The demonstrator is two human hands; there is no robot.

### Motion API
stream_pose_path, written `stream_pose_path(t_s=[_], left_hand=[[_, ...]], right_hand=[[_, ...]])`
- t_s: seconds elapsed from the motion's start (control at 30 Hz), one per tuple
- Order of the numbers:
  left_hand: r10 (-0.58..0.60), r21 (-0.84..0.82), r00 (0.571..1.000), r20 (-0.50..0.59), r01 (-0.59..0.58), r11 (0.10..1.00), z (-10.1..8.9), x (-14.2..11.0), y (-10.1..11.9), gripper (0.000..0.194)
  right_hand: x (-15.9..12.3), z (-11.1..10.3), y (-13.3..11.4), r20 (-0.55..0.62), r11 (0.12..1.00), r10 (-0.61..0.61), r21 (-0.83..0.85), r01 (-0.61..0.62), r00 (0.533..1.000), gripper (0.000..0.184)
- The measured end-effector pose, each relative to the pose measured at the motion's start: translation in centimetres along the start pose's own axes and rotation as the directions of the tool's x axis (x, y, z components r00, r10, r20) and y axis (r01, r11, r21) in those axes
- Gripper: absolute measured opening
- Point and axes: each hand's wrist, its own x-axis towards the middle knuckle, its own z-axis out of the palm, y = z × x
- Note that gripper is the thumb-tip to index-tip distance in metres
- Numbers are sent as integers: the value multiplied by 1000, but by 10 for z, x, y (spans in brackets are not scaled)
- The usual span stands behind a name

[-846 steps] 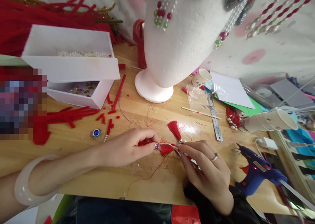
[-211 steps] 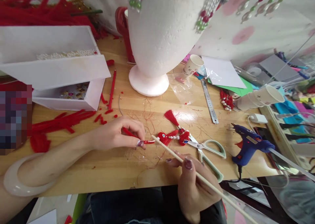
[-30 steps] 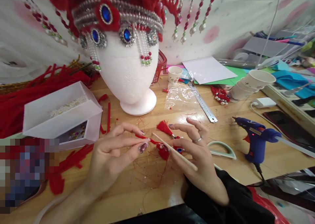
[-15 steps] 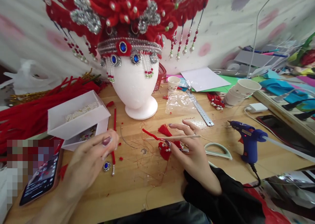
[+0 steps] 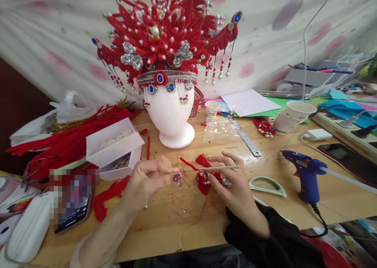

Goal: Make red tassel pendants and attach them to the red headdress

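Note:
My right hand (image 5: 232, 183) lies over a small red ornament (image 5: 204, 181) with pearls and a tassel on the wooden table (image 5: 182, 225), and its fingers pinch a thin wooden stick (image 5: 218, 168) lying level above the piece. My left hand (image 5: 149, 179) hovers just left of the ornament with thumb and forefinger pinched together near the stick's tip and a red stem (image 5: 188, 164); what they hold is too small to name. Behind stands a white foam head (image 5: 171, 115) wearing a red beaded headdress (image 5: 167, 40).
A blue glue gun (image 5: 304, 172) stands at the right with scissors (image 5: 266, 185) beside my right hand. A white box (image 5: 114, 148) of beads, red pipe cleaners (image 5: 67, 142) and a phone (image 5: 73, 213) are at the left. A steel ruler (image 5: 246, 136), paper cups (image 5: 290, 115) and papers lie behind.
My head has tilted up, bringing the whole headdress into view. My left hand came back from the left to the stick's tip and pinched shut. The right hand kept holding stick and ornament.

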Motion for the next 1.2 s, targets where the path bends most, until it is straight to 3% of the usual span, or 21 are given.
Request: stream_pose_path(t_s=[0.17, 0.23, 0.37, 0.5, 0.73, 0.97, 1.13, 1.2], left_hand=[[102, 9, 992, -70, -101, 995, 9, 2, -1, 30], [118, 34, 992, -39, -117, 993, 11, 2, 0, 31], [47, 97, 996, 79, -55, 994, 16, 2, 2, 14], [-61, 53, 992, 107, 55, 997, 21, 4, 2, 20], [-84, 23, 978, 189, 81, 996, 28, 8, 3, 22], [-102, 8, 994, 49, 102, 995, 35, 13, -2, 17], [-48, 150, 999, -9, 49, 987, 39, 17, 0, 29], [-45, 220, 999, -1, 44, 975, 39, 22, 5, 21]], right_hand=[[-2, -1, 0, -21, 1000, -16, 1, 16, 1000, 15], [-2, 0, -1, -24, 1000, -22, 1, 22, 999, 15], [-1, 0, -2, -20, 999, -34, 5, 34, 999, 18], [-2, -1, -2, -29, 999, -37, 0, 37, 999, 18], [-4, -3, -2, -15, 999, -44, -9, 44, 999, 19], [-2, -4, -5, 1, 998, -60, -27, 60, 998, 20], [-3, -5, -7, 4, 999, -37, -27, 37, 999, 18], [-3, -5, -7, -2, 999, -37, -20, 37, 999, 17]])
